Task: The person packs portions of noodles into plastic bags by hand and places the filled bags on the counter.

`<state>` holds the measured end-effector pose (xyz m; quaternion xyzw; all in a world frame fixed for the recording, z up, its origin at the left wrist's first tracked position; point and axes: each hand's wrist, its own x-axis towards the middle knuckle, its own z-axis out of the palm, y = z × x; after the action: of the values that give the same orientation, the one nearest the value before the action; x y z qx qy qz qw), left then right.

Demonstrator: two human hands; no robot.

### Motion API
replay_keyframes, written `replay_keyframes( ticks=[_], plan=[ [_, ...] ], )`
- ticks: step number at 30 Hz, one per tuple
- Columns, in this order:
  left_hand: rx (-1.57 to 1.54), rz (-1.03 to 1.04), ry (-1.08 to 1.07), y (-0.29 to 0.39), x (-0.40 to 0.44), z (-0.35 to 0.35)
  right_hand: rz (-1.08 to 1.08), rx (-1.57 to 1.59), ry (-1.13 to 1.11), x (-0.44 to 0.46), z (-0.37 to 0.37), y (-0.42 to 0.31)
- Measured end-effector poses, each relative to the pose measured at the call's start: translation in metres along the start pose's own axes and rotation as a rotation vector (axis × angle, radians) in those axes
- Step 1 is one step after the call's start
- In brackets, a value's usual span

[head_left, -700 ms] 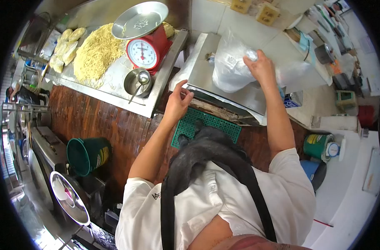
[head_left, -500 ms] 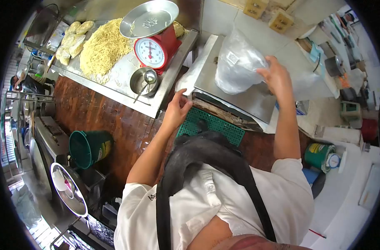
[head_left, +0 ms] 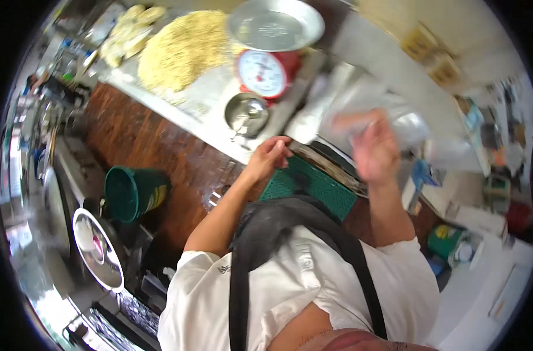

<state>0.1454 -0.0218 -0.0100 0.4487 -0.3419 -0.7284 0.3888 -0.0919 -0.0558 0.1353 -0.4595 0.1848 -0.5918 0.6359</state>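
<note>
My left hand [head_left: 269,159] hovers by the front edge of the noodle counter, near a small metal pot [head_left: 246,116] with a ladle in it. Its fingers are loosely bent, and nothing shows in them. My right hand [head_left: 376,149] is smeared by motion in front of a clear plastic bag [head_left: 408,120] on the metal worktop; I cannot tell whether it touches the bag. Behind the pot stands a red dial scale [head_left: 263,73] with a round metal pan [head_left: 276,24]. A heap of yellow noodles [head_left: 184,51] lies left of the scale.
Bagged noodles [head_left: 126,35] lie at the counter's far left. A green bucket [head_left: 135,193] stands on the brown floor, with a metal basin [head_left: 98,248] nearer me. A green mat [head_left: 307,184] lies at my feet. Yellow containers [head_left: 433,55] are at the back right.
My right hand has moved down and left, away from where it was at the bag's right side. My left hand's fingers are more bent. The view has shifted, moving the counter rightward.
</note>
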Motion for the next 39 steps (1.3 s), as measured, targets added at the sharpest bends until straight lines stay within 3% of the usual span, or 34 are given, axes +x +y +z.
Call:
replay_keyframes(
  ticks=[1,4,5,8,9,12,13,16,17,18,20,22,24,27,29,31,34,36,39],
  plan=[
    [-0.055,-0.028,0.028,0.009,-0.009,-0.019,0.218,0.335,-0.070,-0.010,0.029,0.033],
    [-0.386,-0.162,0.086,0.063,-0.055,-0.077,0.809,0.314,-0.185,-0.023,0.092,0.137],
    [-0.419,-0.080,-0.076,0.059,-0.061,-0.119,0.821,-0.107,-0.213,-0.022,0.118,0.163],
    [-0.521,-0.039,-0.207,0.069,-0.092,-0.211,1.054,0.238,-0.404,0.009,0.179,0.242],
    [-0.471,-0.117,-0.181,0.073,-0.102,-0.238,1.051,0.159,-0.403,0.019,0.208,0.257],
    [-0.377,-0.100,-0.245,0.094,-0.115,-0.308,1.086,0.346,-0.626,0.054,0.275,0.311],
    [-0.746,-0.028,-0.423,0.095,-0.109,-0.320,1.075,0.338,-0.695,0.063,0.298,0.321],
    [-0.367,-0.200,-0.078,0.155,-0.111,-0.365,1.107,0.490,-0.730,0.089,0.334,0.348],
    [-0.602,-0.014,-0.044,0.150,-0.107,-0.384,1.025,0.490,-0.670,0.100,0.341,0.357],
    [-0.643,0.127,0.007,0.142,-0.085,-0.418,0.968,0.489,-0.556,0.110,0.340,0.366],
    [-0.560,0.321,0.294,0.198,-0.087,-0.448,0.854,0.491,-0.335,0.134,0.326,0.385],
    [-0.372,0.371,0.605,0.222,-0.074,-0.510,0.581,0.379,-0.007,0.169,0.312,0.414],
    [-0.328,0.380,0.735,0.207,-0.072,-0.615,0.385,0.092,0.221,0.222,0.290,0.462],
    [-0.313,0.414,0.991,0.255,-0.093,-0.639,0.360,-0.429,-0.125,0.318,0.296,0.493],
    [-0.179,0.464,0.989,0.288,-0.108,-0.665,-0.007,-1.016,-0.155,0.379,0.304,0.543],
    [-0.203,0.486,0.881,0.313,-0.114,-0.684,0.117,-1.473,-0.383,0.434,0.315,0.584],
    [-0.226,0.410,0.815,0.378,-0.093,-0.663,0.170,-1.926,-0.418,0.469,0.332,0.659],
    [-0.210,0.404,0.771,0.407,-0.064,-0.644,0.134,-1.899,-0.331,0.482,0.325,0.701],
    [0.187,0.288,0.668,0.414,-0.050,-0.705,0.167,-1.623,-0.262,0.502,0.309,0.720]
  ],
)
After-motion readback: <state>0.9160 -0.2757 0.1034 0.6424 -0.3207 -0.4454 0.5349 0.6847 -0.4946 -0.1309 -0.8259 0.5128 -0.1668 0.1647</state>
